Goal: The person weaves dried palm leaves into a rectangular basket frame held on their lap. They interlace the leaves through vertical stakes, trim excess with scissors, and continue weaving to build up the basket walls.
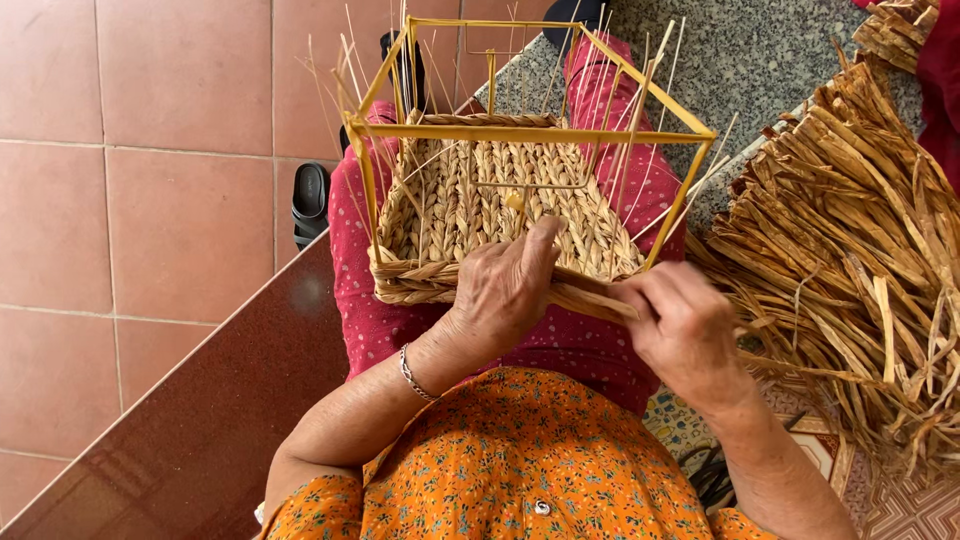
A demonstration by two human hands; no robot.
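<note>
Both hands on basket (480, 215) rim — left hand (505, 285) pressing, right hand (680, 330) gripping strand (590, 298).

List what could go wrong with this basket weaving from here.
The thin upright stakes stick out loosely and could bend or snap under the left hand. The fibre strand pinched by the right hand might slip and loosen the row. The basket rests on the lap and could tip.

You get bright, even daylight with soft shadows; the polished dark slab (190, 420) shows faint glare, your right hand (685, 335) blurs slightly, and edges bend a little.
</note>
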